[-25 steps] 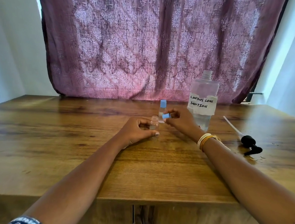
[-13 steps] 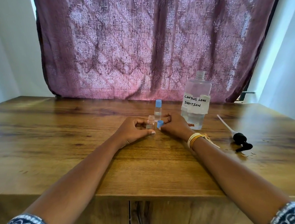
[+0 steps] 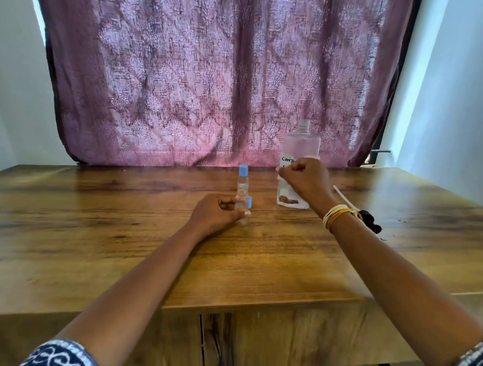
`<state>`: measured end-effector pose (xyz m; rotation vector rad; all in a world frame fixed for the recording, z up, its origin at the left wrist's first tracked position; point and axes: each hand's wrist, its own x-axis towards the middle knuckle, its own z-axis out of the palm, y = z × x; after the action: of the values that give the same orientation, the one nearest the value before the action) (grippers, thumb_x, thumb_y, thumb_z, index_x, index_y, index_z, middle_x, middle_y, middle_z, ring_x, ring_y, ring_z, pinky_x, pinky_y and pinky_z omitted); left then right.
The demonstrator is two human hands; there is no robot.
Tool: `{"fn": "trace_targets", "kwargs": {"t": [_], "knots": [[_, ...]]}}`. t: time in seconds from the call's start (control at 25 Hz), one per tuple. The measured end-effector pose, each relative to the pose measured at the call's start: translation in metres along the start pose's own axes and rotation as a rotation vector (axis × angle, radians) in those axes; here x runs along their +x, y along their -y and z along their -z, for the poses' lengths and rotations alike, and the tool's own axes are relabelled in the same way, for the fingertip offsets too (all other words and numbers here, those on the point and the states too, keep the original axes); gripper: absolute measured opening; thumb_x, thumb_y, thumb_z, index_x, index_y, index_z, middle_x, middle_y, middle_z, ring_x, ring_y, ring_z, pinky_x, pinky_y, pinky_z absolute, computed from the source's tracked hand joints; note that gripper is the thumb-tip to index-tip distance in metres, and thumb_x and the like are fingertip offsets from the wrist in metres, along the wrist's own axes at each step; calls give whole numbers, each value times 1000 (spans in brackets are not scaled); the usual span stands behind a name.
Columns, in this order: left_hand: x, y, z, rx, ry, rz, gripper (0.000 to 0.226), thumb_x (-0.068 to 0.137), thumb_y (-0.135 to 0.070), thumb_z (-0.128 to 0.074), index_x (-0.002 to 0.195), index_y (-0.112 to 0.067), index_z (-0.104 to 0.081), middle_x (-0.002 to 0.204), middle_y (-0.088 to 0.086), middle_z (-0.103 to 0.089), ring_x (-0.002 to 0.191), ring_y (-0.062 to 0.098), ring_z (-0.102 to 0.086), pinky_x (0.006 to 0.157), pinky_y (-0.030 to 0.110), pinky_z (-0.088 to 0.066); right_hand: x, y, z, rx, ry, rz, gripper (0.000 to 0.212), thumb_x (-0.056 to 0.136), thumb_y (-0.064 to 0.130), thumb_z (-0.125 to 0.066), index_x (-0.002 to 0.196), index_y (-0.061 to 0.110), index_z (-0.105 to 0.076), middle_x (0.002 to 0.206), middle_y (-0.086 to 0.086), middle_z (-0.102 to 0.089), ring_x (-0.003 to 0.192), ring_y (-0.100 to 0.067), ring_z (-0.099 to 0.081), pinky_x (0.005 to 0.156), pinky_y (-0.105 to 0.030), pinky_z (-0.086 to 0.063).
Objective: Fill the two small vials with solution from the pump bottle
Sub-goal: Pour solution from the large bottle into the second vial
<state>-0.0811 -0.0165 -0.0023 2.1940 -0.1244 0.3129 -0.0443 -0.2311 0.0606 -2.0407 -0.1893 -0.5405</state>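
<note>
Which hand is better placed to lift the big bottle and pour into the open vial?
Probably the right hand: it is already at the big bottle. The left hand holds the open vial on the table.

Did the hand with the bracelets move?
Yes. The right hand left the open vial and went right, and it now grips the big bottle.

Soft daylight glows through the curtain (image 3: 226, 74), edges bowed
</note>
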Motion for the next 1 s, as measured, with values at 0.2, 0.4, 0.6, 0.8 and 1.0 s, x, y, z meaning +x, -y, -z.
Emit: {"fn": "trace_targets", "kwargs": {"t": [0.2,0.4,0.6,0.8,1.0], "knots": [[-7,-2,-3,30,-31,-52,45,74,-41,-78,115,-24,-70,104,-6,-73,94,8,-66,84,25,-48,22,0,23,90,-294,12,42,71,32,-80,99,15,-52,94,-1,-55,88,-18,-52,76,-31,-43],[-8,0,-1,-12,1,-82,44,76,-37,-78,117,-22,-70,103,-7,-74,90,-1,-66,84,18,-48,50,-9,27,128,-97,-82,95,66,40,-87,139,10,-35,132,-13,-51,112,-23,-54,100,-44,-48],[-7,-1,0,-67,16,-69,43,76,-35,-79,115,-20,-70,103,-5,-74,88,-3,-65,79,13,-47,55,-10,20,223,28,12,51,67,24,-87,108,10,-61,100,-13,-73,83,-24,-72,77,-47,-61],[-4,0,-1,-148,3,-89,38,77,-40,-77,110,-24,-69,103,-10,-72,92,0,-67,91,24,-52,45,-17,10,282,-37,52,75,52,34,-92,115,11,-57,107,-6,-70,92,-19,-70,78,-39,-61],[-2,4,-1,-247,-19,-148,41,84,-38,-70,120,-19,-67,112,-3,-73,103,8,-68,94,37,-54,21,-17,-1,132,-50,427,69,58,19,-92,114,9,-53,104,-2,-66,85,-12,-62,70,-13,-49]]}}
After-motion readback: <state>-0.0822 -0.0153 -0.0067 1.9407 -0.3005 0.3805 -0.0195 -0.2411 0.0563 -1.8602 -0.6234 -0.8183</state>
